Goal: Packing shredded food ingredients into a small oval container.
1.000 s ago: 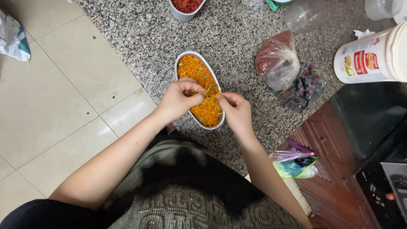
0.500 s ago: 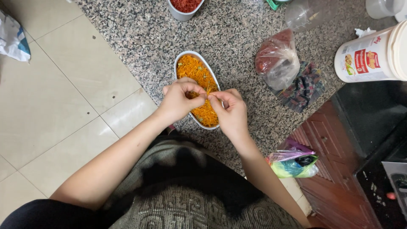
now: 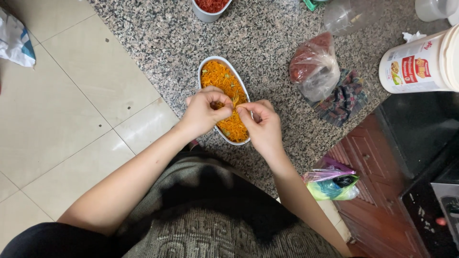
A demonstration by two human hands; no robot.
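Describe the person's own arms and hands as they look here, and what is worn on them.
Both forearms are bare to above the elbow: no sleeves reach them. The left hand and right hand wear no gloves, and no rings, watch or bracelet can be seen. The fingers show short nails, with no polish that can be made out. Below the arms is a grey-green knitted top with a pale pattern.

Both hands, left hand point(image 3: 206, 111) and right hand point(image 3: 260, 125), curl fingertips together, forearms angled inward.

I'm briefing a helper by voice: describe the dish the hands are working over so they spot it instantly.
On the speckled granite counter, look near its front edge, under the left hand and right hand. It is the white oval dish heaped with orange shreds; the round cup behind it holds red.
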